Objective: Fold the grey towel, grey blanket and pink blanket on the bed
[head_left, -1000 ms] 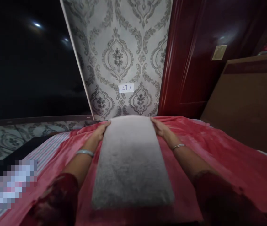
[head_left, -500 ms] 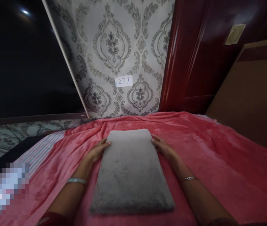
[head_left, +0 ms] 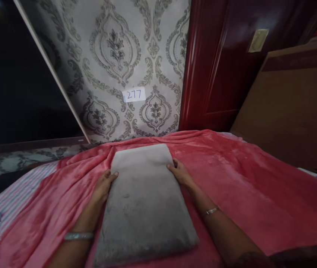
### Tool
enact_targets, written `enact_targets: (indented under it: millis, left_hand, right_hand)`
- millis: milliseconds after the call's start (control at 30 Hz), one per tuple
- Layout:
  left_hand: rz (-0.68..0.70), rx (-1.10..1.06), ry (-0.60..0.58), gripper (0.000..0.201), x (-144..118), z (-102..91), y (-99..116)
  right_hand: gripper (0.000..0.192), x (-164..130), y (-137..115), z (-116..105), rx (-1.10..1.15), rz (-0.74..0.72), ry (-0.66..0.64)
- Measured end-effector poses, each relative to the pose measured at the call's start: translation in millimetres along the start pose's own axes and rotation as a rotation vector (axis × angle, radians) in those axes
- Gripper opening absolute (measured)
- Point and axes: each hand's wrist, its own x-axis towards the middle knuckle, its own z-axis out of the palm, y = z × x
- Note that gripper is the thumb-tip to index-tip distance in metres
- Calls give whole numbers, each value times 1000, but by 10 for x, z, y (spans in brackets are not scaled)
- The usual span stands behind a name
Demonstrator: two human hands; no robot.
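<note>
A flat grey plush rectangle [head_left: 147,201], which looks like a folded towel, lies lengthwise before me, slightly askew. My left hand [head_left: 104,183] grips its left side toward the far end, thumb on top. Opposite, my right hand [head_left: 181,173] has closed on the right edge with the thumb also over the top. The fingertips of both hands are partly hidden at the sides and beneath. Under the grey piece spreads a pink plush blanket [head_left: 231,193].
A dark screen [head_left: 27,82] stands at the left. Behind is patterned wallpaper [head_left: 116,56] with a paper label [head_left: 134,94] reading 277. On the right are a dark red wooden panel [head_left: 216,74] and a large cardboard box [head_left: 284,100]. Striped cloth [head_left: 21,197] shows at left.
The view has swung right, so everything shifts left. The grey piece has turned slightly, its far right corner now farther away, and my hands grip its sides more firmly.
</note>
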Motion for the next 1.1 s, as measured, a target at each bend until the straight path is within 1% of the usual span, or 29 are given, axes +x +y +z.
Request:
enact_targets:
  millis: [67,133,233,333,400,433,500,533,567,633,667,733,767,800,867,1000,1100]
  left_hand:
    - [-48,28,12,24,11,-4,-24]
    - [-64,39,15,21,11,-3,-39]
    - [-48,41,22,21,-19,4,-29]
    - [-26,41,-1,28,-96,3,13]
    - [8,32,-27,37,-186,-21,40]
    - [22,26,-23,41,-246,-45,45]
    - [12,6,11,50,-402,-119,37]
    - [-17,-6,27,53,-498,-167,22]
    - [-60,-19,18,55,-603,-218,1]
    - [-162,-44,-91,55,-829,-318,-51]
    - [-214,-47,-156,53,-939,-358,-79]
    - [-294,-35,-243,50,-1126,-405,-132]
    - [-313,-27,-251,49,-1194,-410,-157]
    - [-316,-21,-237,49,-1242,-406,-181]
    - [-275,-21,-189,51,-1281,-384,-229]
    - [-161,5,-82,48,-1235,-372,-315]
    - [-184,9,-70,40,-1205,-406,-353]
  right_hand:
    - [34,36,49,-6,-72,34,28]
    - [29,49,71,-18,-87,60,20]
    - [31,13,37,-42,-72,73,-7]
    - [33,-107,-43,-88,-50,87,-45]
    - [34,-254,-86,-140,-14,108,-88]
    - [34,-352,-100,-172,14,137,-117]
    - [35,-587,-115,-243,76,250,-185]
    - [36,-717,-120,-279,104,319,-219]
    - [38,-848,-127,-312,127,380,-251]
    - [43,-1090,-153,-360,166,456,-313]
    - [45,-1189,-173,-373,186,466,-333]
    - [49,-1326,-222,-369,220,460,-359]
    - [49,-1363,-245,-355,231,449,-361]
    - [49,-1381,-264,-333,236,430,-356]
    - [48,-1378,-279,-280,229,373,-324]
    - [44,-1344,-209,-202,131,258,-198]
    - [41,-1368,-131,-203,97,235,-169]
